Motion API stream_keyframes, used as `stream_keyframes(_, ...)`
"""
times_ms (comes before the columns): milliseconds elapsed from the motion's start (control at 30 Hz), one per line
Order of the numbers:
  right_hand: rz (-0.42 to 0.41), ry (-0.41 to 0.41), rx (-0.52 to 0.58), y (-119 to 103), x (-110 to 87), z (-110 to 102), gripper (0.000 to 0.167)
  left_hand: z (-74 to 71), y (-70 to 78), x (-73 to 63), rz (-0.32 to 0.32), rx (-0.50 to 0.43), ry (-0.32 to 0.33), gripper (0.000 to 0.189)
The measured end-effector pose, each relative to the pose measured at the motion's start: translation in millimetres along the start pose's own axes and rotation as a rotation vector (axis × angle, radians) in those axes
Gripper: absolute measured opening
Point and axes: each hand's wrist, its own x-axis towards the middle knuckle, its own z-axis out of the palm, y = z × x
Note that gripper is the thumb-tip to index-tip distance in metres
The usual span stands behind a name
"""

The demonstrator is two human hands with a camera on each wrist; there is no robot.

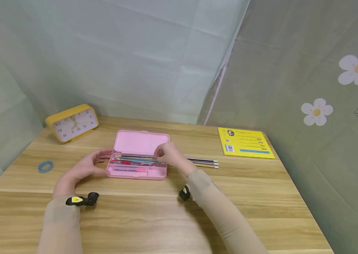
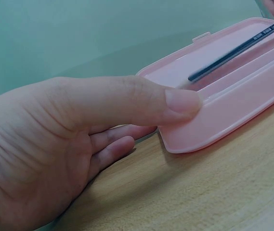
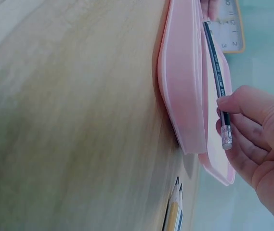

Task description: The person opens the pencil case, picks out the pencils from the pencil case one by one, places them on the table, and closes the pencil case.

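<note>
A pink pencil case [image 1: 158,173] lies with its lid raised at the back, pens and pencils inside. My left hand [image 1: 85,167] spans its left end, with the thumb [image 2: 182,103] against the front corner; the left wrist view partly hides the fingers. Above the case, my right hand [image 3: 262,130] pinches a dark pencil [image 3: 216,70] between thumb and fingers near its metal-banded end. The pencil's other end points left over the tray. Right of the case lie several more pencils [image 1: 210,163], some with sharpened tips towards it.
A yellow alarm clock [image 1: 74,123] stands at the back left. A blue ring like a tape roll [image 1: 45,166] lies left of my left hand. A yellow book [image 1: 245,143] is at the back right. Curtains hang behind the wooden table [image 1: 147,218].
</note>
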Motion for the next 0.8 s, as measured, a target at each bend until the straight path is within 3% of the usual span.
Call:
stream_keyframes(433,-0.077,0.066,0.125,15.6,-15.0,-14.7,0.015,-0.6,1.2,-2.1,-0.007,0.002,-0.003,0.088)
stream_keyframes(800,-0.172,0.15,0.115,56.9,-42.1,-38.7,0.011,-0.6,1.7,-2.5,-0.008,-0.005,-0.003,0.089)
